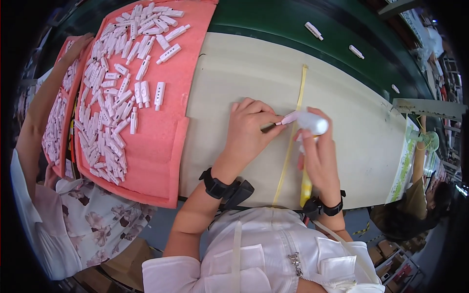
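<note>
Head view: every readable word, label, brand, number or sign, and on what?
None can be read.
White stick-shaped devices on the pink tray: dark marks, too small.
Green-and-white sheet, right side: print too blurred.
Pale device in the left hand, white cylinder in the right hand: nothing legible.

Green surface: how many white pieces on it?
3 visible: one white piece near the top, a second lower right, a third just above the metal bar, which may hide more.
</note>
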The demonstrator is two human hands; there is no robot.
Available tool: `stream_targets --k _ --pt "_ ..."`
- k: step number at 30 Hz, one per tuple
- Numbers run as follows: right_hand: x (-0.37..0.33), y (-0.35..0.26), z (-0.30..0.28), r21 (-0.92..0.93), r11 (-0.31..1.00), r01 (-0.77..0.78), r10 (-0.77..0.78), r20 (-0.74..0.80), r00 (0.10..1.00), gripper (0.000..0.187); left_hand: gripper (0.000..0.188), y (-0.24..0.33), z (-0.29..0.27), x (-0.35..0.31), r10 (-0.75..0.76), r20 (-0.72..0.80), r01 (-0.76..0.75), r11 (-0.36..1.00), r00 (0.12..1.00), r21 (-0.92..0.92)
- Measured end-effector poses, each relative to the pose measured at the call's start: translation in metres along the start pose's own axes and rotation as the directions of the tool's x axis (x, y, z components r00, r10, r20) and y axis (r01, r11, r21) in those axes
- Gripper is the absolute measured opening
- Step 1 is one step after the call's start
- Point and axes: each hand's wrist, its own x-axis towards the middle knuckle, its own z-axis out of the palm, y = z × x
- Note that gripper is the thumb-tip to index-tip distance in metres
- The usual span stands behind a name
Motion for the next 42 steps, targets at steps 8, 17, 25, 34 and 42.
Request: stream_targets --k 8,17,25,34,42 --pt "-0.001 0.01 0.009 -0.21 0.96 0.183 -0.174 0.06 0.983 0.04 0.015 0.002 0.005 -0.004 -0.007 -0.02 0.007 1.0 1.0 -0.008" --pt "0.015 0.019 0.01 -0.154 0.986 0.064 -0.084 -0.124 0.989 0.043 0.018 0.004 0.0 -0.001 0.031 -0.01 -0.03 0.999 0.999 0.029" --pt "0.014 0.015 0.003 0.264 0.964 0.043 -0.016 -0.103 0.994 0.054 0.023 0.027 0.006 -0.002 -0.221 0.176 0.281 0.676 0.959 -0.681" --pt "0.005 0.015 0.009 0.24 0.962 0.133 -0.101 -0.142 0.985 0.056 0.019 0.027 0.005 -0.007 -0.241 0.214 0.318 0.59 0.947 -0.742" --pt "0.009 0.023 0.006 0.185 0.975 0.127 -0.094 -0.173 0.98 0.055 0.018 0.032 -0.015 0.001 -0.196 0.222 0.291 0.763 0.955 -0.577"
